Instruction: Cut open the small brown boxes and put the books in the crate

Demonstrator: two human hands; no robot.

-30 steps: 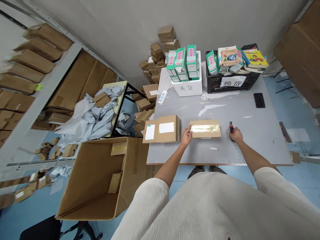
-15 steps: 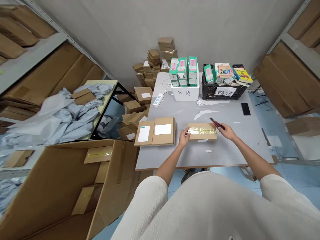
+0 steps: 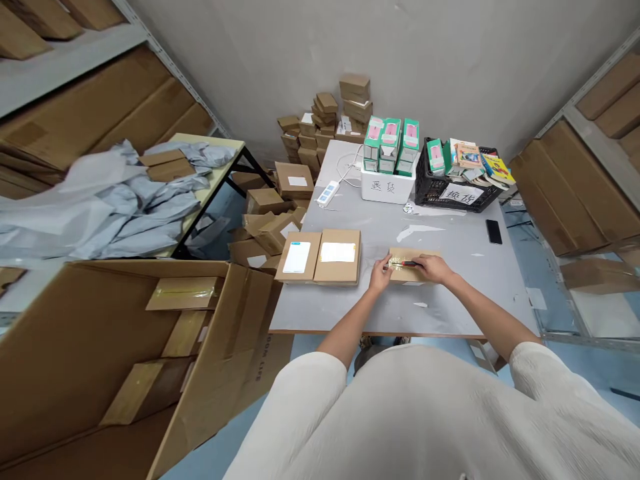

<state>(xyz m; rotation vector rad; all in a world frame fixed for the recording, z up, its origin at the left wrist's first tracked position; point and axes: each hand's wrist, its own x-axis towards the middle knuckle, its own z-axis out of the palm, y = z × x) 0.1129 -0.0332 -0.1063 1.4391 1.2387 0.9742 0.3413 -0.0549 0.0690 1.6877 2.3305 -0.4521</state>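
Note:
A small cardboard box (image 3: 400, 275) with shiny yellowish tape along its top lies on the grey table (image 3: 320, 313). My left hand (image 3: 381, 273) grips the box at its left end. Closed round a red and black cutter (image 3: 409, 263), my right hand (image 3: 433, 268) rests over the right part of the box, and the cutter lies along the tape, pointing left. Left of my hands are two flat cardboard boxes side by side, one (image 3: 299, 257) with a white and blue label, the other (image 3: 338, 256) with a white label.
Behind stand a white bin (image 3: 387, 187) of green boxes and a black crate (image 3: 430, 190) of books. A phone (image 3: 494, 232) lies at the right, a power strip (image 3: 328, 193) at the back left. A large open carton (image 3: 240, 320) stands left of the table.
My right hand has moved left with the cutter, from the box's right end to over its tape. My left hand still holds the left end. The camera view has shifted slightly.

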